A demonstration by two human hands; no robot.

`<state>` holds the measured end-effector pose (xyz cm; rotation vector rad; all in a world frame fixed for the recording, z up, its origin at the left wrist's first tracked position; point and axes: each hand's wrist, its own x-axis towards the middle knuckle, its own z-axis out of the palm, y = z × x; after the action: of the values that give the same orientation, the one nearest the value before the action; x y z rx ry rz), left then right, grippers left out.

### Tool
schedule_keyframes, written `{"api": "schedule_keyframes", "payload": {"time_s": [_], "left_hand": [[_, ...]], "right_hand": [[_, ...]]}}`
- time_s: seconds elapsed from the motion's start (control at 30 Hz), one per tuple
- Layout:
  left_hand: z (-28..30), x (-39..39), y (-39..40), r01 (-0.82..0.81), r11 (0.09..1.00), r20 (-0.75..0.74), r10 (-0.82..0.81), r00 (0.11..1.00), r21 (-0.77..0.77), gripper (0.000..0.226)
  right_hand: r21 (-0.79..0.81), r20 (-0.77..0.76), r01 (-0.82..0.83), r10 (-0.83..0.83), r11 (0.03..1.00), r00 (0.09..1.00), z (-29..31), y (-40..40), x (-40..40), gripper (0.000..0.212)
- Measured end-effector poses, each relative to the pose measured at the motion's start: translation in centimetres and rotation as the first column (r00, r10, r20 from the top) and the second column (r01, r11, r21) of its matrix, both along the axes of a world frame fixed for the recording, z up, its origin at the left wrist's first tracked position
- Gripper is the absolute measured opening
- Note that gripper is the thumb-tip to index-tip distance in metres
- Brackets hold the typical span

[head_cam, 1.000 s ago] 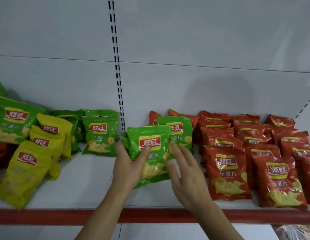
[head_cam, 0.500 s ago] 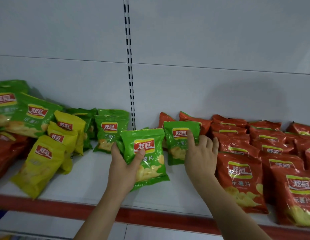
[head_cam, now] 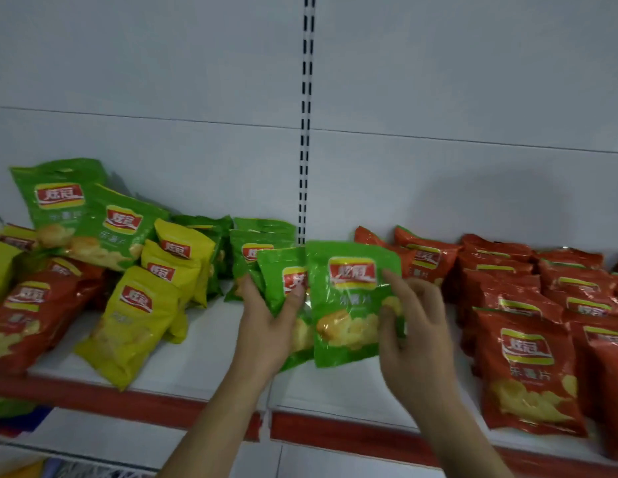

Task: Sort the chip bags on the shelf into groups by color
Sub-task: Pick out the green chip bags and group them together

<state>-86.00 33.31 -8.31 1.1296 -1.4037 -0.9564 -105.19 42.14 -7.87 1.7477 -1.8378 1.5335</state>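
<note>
Two chip bags (head_cam: pixel 349 301) sit mid-frame above the shelf (head_cam: pixel 204 360), the right one overlapping the left. The left hand (head_cam: pixel 266 336) holds the left bag, the right hand (head_cam: pixel 414 343) the right one. A mixed heap (head_cam: pixel 104 270) lies at lower left; rows of bags (head_cam: pixel 528 305) fill the right side.

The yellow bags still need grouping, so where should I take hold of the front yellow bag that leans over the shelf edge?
Pinch the front yellow bag by its upper edge, coming from the front and above: it leans back on the yellow bags behind, so that edge is free.
</note>
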Motion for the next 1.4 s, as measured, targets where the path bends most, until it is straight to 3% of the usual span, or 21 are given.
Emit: {"api": "schedule_keyframes", "payload": {"time_s": [0.13,0.3,0.37,0.47,0.6,0.67,0.8,0.97,1.13,1.27,1.4], "left_hand": [[0.2,2.4,-0.1,0.064,0.998,0.020,-0.064,0.998,-0.021,0.058],[1.1,7.0,-0.5,0.102,0.993,0.053,-0.098,0.994,-0.068,0.069],[1.5,8.7,-0.7,0.115,0.989,0.061,-0.110,0.992,-0.090,0.065],[2.3,11.7,-1.5,0.096,0.992,0.013,-0.095,0.995,-0.087,0.062],[3.8,16.1,-2.9,0.006,0.994,-0.029,-0.009,1.000,-0.110,0.083],[4.3,17.8,-3.4,-0.020,0.994,-0.037,0.016,0.999,-0.108,0.075],[3.8,19.5,-4.1,-0.028,0.998,-0.063,0.024,0.998,-0.061,0.070],[3.2,19.9,-3.7,-0.040,0.999,-0.067,0.038,0.997,-0.027,0.075],[3.2,19.6,-3.7,-0.027,0.999,-0.055,0.026,0.998,-0.021,0.070],[2.5,18.7,-3.3,0.011,1.000,-0.047,-0.012,0.999,-0.015,0.063],[2.1,17.9,-3.2,0.034,0.999,-0.036,-0.034,0.999,-0.014,0.061]], "right_hand": [[0.025,0.024,-0.027,0.027,0.999,0.999,-1.5,-0.8,5.4,0.049],[0.123,0.153,-0.115,0.095,0.986,0.984,-2.2,-0.3,11.2,0.078],[0.140,0.149,-0.111,0.090,0.984,0.985,-2.5,-0.4,12.8,0.079],[0.134,0.100,-0.029,0.016,0.991,0.995,-2.9,-0.7,14.1,0.071],[0.157,0.189,0.169,-0.198,0.973,0.962,-2.6,-1.9,14.4,0.068],[0.191,0.192,0.230,-0.266,0.954,0.945,-2.5,-3.2,14.2,0.067],[0.260,0.071,0.144,-0.168,0.955,0.983,-4.0,-7.1,14.8,0.061],[0.288,-0.077,0.122,-0.105,0.950,0.992,-6.8,-11.4,14.6,0.079],[0.420,-0.229,0.231,-0.144,0.878,0.963,-8.0,-12.8,14.0,0.082],[0.438,-0.326,0.332,-0.197,0.835,0.925,-8.1,-13.5,14.1,0.077],[0.445,-0.291,0.312,-0.194,0.839,0.937,-7.3,-12.6,14.1,0.074]]}}
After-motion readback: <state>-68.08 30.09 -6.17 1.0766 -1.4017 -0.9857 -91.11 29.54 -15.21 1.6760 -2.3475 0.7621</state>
